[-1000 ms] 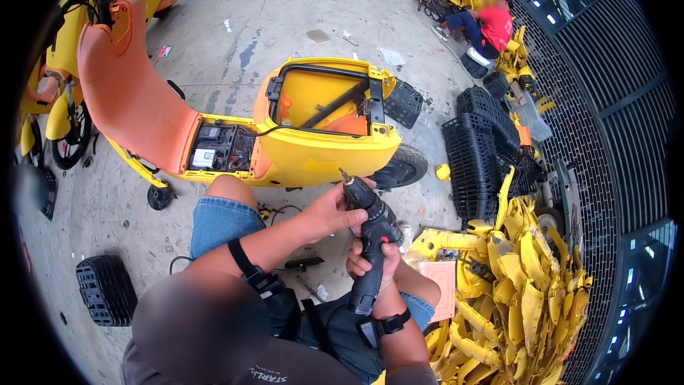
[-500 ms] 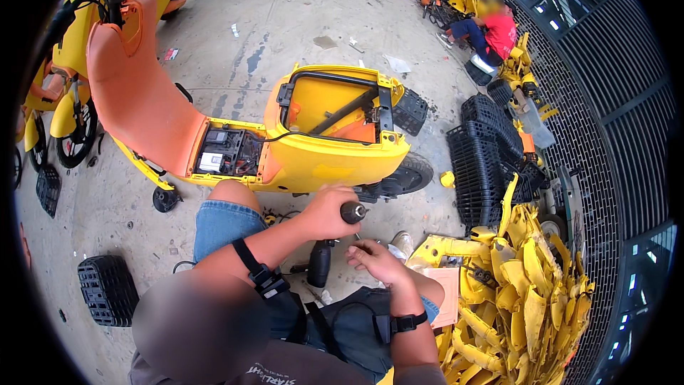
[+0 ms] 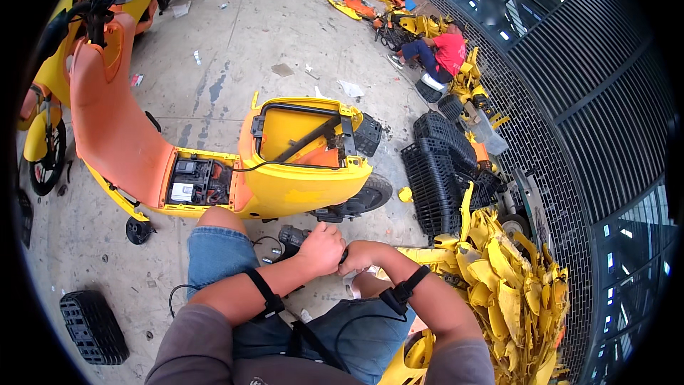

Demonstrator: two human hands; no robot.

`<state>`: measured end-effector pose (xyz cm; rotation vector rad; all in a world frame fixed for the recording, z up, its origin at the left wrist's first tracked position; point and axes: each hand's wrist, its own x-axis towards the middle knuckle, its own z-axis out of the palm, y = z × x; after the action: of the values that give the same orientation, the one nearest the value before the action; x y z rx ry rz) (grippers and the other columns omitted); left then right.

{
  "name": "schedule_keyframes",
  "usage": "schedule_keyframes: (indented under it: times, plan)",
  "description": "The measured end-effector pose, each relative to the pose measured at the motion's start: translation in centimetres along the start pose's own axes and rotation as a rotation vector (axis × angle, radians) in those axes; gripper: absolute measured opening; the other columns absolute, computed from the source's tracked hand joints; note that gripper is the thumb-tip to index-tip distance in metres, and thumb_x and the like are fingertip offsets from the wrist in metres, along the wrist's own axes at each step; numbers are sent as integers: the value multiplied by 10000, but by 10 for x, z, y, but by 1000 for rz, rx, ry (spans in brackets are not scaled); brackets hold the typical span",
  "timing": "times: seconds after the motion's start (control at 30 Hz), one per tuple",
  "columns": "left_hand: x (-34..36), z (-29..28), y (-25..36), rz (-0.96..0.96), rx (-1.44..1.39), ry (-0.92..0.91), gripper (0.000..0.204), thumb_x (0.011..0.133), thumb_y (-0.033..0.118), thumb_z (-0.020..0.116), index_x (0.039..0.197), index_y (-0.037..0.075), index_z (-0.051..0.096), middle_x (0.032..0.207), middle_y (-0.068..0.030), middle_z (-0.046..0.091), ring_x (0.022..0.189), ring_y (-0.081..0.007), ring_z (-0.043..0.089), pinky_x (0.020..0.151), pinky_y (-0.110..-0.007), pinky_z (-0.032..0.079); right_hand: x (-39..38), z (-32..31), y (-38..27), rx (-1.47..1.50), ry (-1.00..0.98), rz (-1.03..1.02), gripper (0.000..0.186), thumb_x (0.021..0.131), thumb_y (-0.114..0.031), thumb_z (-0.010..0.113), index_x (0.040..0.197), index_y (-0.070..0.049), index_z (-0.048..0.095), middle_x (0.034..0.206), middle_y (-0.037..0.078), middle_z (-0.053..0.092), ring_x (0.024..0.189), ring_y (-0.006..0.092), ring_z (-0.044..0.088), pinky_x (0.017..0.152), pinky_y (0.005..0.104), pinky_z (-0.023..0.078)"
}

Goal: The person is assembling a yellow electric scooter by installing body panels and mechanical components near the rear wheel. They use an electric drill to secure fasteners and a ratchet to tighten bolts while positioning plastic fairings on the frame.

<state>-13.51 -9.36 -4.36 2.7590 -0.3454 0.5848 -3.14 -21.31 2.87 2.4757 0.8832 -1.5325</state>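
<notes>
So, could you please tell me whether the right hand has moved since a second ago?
Yes: the right hand has moved closer to the scooter's rear wheel.

Your floor (image 3: 249,28) is grey concrete, stained and strewn with pale scraps (image 3: 350,89). On your right, a brick wall (image 3: 549,157) runs below dark slats (image 3: 605,78); bright streaks show in the windows (image 3: 491,0), far and near.
</notes>
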Motion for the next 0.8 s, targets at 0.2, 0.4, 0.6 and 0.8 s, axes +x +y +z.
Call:
schedule_keyframes:
  times: [0.2, 0.4, 0.6, 0.8]
  plan:
    - [-5, -7, -16, -88, -3, -75, 190, 642, 241, 683, 754, 88, 702, 800, -56, 639, 880, -224, 561, 790, -369, 371, -9, 0, -47, -245, 204, 190, 314, 702, -273, 651, 881, -38, 758, 910, 159, 739, 845, 310, 714, 767, 390, 554]
    - [0, -3, -29, -107, -79, 36, 173, 630, 202, 692, 738, 66, 692, 803, -67, 633, 898, -232, 569, 812, -371, 390, -4, -2, -48, -358, 375, 182, 300, 723, -274, 629, 888, -60, 761, 936, 176, 732, 908, 332, 711, 806, 401, 556]
    - [4, -1, -37, -132, -85, 50, 168, 624, 189, 684, 738, 65, 693, 801, -68, 630, 891, -232, 571, 806, -362, 398, 0, -7, -51, -417, 426, 143, 266, 759, -244, 593, 873, -68, 756, 929, 174, 733, 915, 328, 713, 805, 410, 562]
    - [6, 3, -39, -150, -87, 56, 153, 635, 174, 663, 734, 62, 696, 787, -68, 630, 880, -235, 577, 807, -365, 402, 7, -6, -46, -452, 440, 122, 261, 792, -217, 569, 889, -59, 753, 939, 181, 732, 910, 330, 716, 811, 421, 566]
